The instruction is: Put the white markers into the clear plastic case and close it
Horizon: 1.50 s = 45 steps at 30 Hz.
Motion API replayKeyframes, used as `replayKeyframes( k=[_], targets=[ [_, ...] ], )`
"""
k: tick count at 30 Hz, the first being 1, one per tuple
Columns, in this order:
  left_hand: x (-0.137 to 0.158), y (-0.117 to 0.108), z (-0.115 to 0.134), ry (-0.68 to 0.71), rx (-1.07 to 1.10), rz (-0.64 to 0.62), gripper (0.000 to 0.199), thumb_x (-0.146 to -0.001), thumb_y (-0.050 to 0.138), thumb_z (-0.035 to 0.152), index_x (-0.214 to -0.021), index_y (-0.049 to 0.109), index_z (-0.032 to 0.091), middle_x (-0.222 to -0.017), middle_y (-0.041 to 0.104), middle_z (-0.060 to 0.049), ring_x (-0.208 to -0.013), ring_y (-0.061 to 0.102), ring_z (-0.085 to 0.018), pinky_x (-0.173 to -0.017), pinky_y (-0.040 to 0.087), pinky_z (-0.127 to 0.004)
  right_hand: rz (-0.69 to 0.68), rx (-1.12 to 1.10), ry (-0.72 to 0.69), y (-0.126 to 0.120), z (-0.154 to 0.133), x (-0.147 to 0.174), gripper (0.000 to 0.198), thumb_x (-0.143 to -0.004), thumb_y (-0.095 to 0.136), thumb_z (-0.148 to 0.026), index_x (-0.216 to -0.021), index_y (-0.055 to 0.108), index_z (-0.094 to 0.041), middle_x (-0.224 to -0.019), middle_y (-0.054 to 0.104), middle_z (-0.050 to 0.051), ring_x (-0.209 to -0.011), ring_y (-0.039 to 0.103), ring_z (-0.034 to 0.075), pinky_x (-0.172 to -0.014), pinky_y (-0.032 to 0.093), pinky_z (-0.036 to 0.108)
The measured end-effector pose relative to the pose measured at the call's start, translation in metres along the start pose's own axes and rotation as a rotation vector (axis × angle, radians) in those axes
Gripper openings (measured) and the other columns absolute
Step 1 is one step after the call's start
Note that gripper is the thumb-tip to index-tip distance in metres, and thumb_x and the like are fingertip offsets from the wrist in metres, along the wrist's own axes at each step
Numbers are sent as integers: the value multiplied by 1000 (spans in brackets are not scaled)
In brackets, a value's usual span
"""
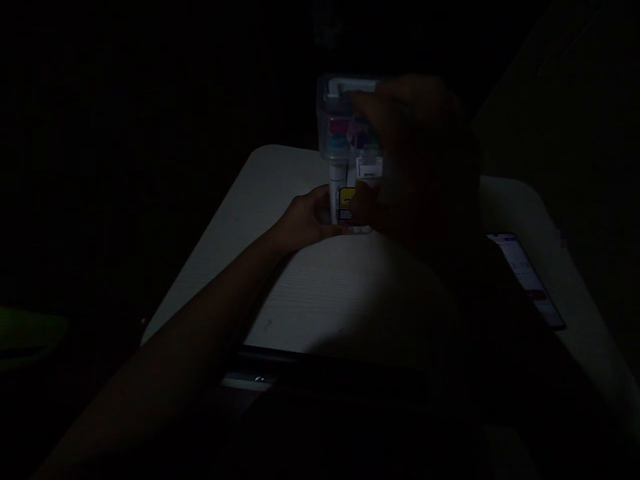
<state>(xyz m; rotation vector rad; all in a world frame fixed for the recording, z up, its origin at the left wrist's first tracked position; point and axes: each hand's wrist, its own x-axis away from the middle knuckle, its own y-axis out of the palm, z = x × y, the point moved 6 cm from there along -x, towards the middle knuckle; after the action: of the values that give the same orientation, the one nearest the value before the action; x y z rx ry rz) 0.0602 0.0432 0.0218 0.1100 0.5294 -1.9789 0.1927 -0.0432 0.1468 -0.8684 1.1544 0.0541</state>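
Note:
The scene is very dark. A clear plastic case of markers (337, 137) stands upright at the far part of the white table. Pink, blue and purple caps show through its upper part, with white barrels below. A yellow and black label (346, 200) sits low on its front. My left hand (305, 220) curls round the lower left side of the case, thumb across the front. Mostly in shadow, my right hand (415, 113) grips the case at its upper right, fingers by the top rim. Darker fingers also cover part of the label.
A phone (527, 280) with a lit screen lies on the right of the white table (320, 287). A dark bar-like edge (310, 363) with a shiny strip crosses the near side. Something green (30, 330) shows at the far left.

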Motion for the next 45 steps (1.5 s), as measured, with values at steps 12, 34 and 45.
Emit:
replayKeyframes(
  k=[12,34,45],
  targets=[
    [0,1,-7,14,107,20,80,-50,93,44,-116,59,14,-128,65,-13,-123,62,-31,-114,47,-47,55,-116,-44,1,19,0,44,-97,40,-31,-131,64,-18,-123,63,11,-114,57,23,-101,45,44],
    [1,2,-6,8,79,12,79,-55,90,47,-116,57,11,-126,65,-15,-119,63,-31,-112,47,-51,0,-90,124,4,16,-2,37,-102,36,-30,-128,62,-25,-127,60,-1,-121,53,15,-108,41,30],
    [1,2,-8,10,79,10,82,-55,90,50,-119,56,12,-126,65,-15,-119,63,-31,-112,47,-52,127,-33,38,9,18,11,46,-105,20,-31,-138,47,-13,-137,55,4,-135,45,11,-118,37,31]
  ],
)
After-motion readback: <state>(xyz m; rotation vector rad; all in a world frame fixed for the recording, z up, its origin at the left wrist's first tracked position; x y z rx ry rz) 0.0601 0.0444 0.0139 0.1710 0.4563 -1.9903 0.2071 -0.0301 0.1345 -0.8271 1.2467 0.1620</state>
